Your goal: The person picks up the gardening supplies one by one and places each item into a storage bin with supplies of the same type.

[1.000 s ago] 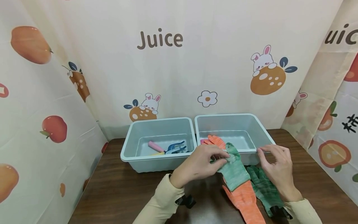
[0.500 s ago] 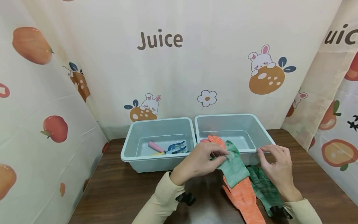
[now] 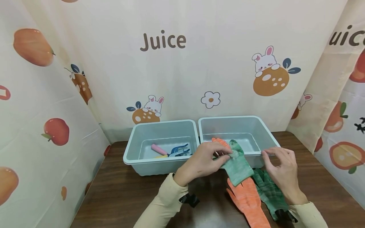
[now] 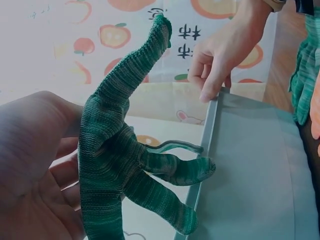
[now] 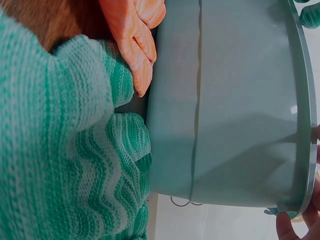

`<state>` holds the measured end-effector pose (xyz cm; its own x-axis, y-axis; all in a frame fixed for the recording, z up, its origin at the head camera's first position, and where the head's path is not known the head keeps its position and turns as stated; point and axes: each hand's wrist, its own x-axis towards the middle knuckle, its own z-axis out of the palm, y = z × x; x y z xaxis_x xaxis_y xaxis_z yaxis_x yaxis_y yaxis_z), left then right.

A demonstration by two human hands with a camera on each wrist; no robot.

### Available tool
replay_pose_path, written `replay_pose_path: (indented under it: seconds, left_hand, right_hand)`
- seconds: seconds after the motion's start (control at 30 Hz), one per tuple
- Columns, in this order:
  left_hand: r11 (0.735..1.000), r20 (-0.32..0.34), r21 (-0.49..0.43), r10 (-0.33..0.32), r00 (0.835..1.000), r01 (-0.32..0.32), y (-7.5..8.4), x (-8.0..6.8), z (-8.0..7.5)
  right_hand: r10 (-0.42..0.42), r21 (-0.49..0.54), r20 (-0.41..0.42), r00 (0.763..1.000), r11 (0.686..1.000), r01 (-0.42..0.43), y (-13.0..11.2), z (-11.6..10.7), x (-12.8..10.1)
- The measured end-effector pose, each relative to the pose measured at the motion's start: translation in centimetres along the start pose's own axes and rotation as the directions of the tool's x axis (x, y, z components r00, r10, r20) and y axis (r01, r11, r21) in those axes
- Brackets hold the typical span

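My left hand (image 3: pixel 203 161) pinches a green knit glove (image 3: pixel 239 169) over the front rim of the right-hand bin (image 3: pixel 228 117). In the left wrist view the glove's fingers (image 4: pixel 162 205) dangle near that rim. My right hand (image 3: pixel 282 169) pinches the same bin's rim at its front right corner. Inside this bin lies an orange glove (image 3: pixel 220 142), partly hidden by the left hand. On the table in front, another orange glove (image 3: pixel 248 198) lies beside a second green glove (image 3: pixel 268 190), which is partly under the right forearm.
To the left stands a matching pale blue bin (image 3: pixel 162 123). It contains a tool with a pink handle (image 3: pixel 158 149) and blue pronged tools (image 3: pixel 178 148). Printed curtains (image 3: pixel 176 69) close off the back and sides of the wooden table (image 3: pixel 119 196).
My left hand has drawn the green glove slightly up and to the left, uncovering more of the orange glove on the table. The right hand stays at the bin's corner.
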<state>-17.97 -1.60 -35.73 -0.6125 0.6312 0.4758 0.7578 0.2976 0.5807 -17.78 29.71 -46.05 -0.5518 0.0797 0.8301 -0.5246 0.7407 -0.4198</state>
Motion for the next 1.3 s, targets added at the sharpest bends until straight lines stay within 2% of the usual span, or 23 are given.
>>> replay_pose_path:
  seconds: [0.43, 0.7, 0.83, 1.07, 1.3]
  left_hand:
    - [0.996, -0.084, -0.032, -0.089, 0.992, 0.087, -0.4, 0.5, 0.2]
    - [0.988, -0.138, -0.043, -0.151, 0.979, 0.146, -1.0, 1.0, 0.2]
    - [0.987, -0.163, -0.039, -0.16, 0.974, 0.156, -1.5, 1.2, 0.4]
    - [0.99, -0.221, -0.026, -0.141, 0.965, 0.138, -2.2, 1.8, 0.6]
    - [0.979, -0.23, -0.008, -0.198, 0.953, 0.201, -2.5, 2.7, 0.9]
  right_hand:
    - [0.0, -0.008, 0.017, 1.0, 1.0, 0.001, 0.0, -0.1, 0.2]
    - [-0.002, -0.008, 0.01, 1.0, 1.0, 0.002, 0.0, 0.0, 0.3]
    - [0.002, -0.011, 0.024, 1.0, 1.0, -0.001, 0.0, -0.1, 0.3]
    - [0.019, -0.013, 0.02, 1.0, 1.0, -0.018, -0.1, 0.0, 0.2]
    - [0.025, -0.018, 0.009, 1.0, 1.0, -0.025, 0.0, -0.1, 0.2]
